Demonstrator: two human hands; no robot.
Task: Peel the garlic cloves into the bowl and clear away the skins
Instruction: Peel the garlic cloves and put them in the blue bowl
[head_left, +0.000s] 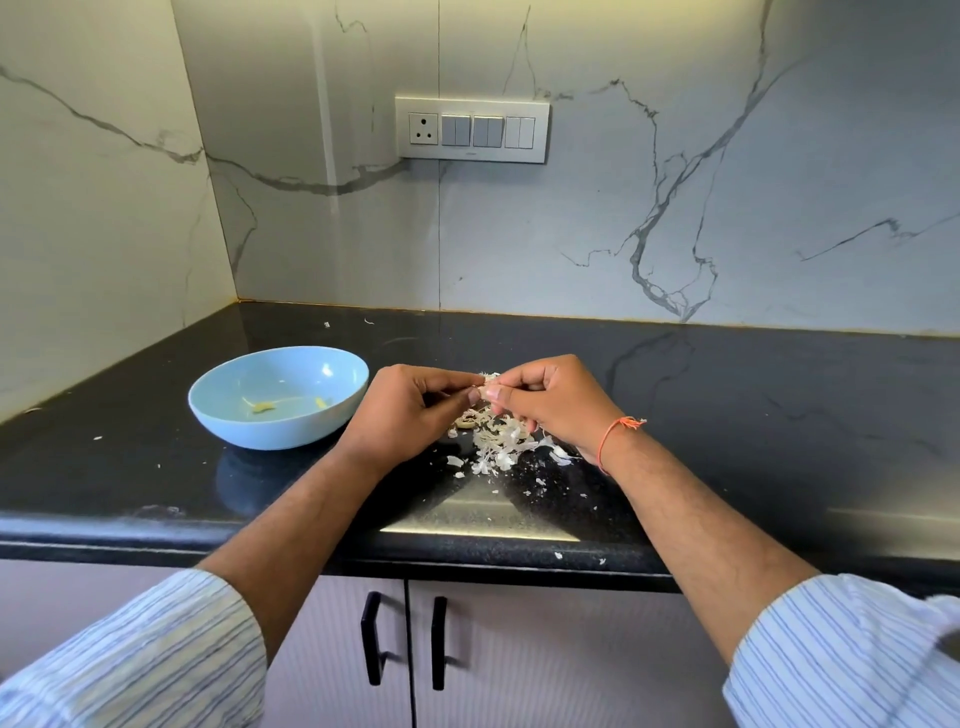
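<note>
Above the black tabletop (727, 415), near its middle: left hand (410, 410) and right hand (550, 405) raised fingertip to fingertip, both pinching one garlic clove (487, 387) with papery skin still on it; each grip narrow, closed on that clove, fingers curled. Directly beneath the hands, a loose heap of pale garlic skins (498, 441) on the tabletop, with smaller flakes scattered toward the front edge and a few stray bits near the back wall. Just left of the left hand, a light blue bowl (228, 415), upright, with two or three yellowish peeled cloves (262, 408) lying on its bottom; bowl and left wrist close, contact unclear. Around the right wrist, an orange thread (615, 431). Pushed up the forearms, striped shirt sleeves (156, 660). Behind, a white marble-veined wall (727, 182) with a switch panel (471, 128) holding one socket and several rockers. Below the tabletop, pale cabinet doors (545, 675) with two black vertical handles (405, 642) side by side.
</note>
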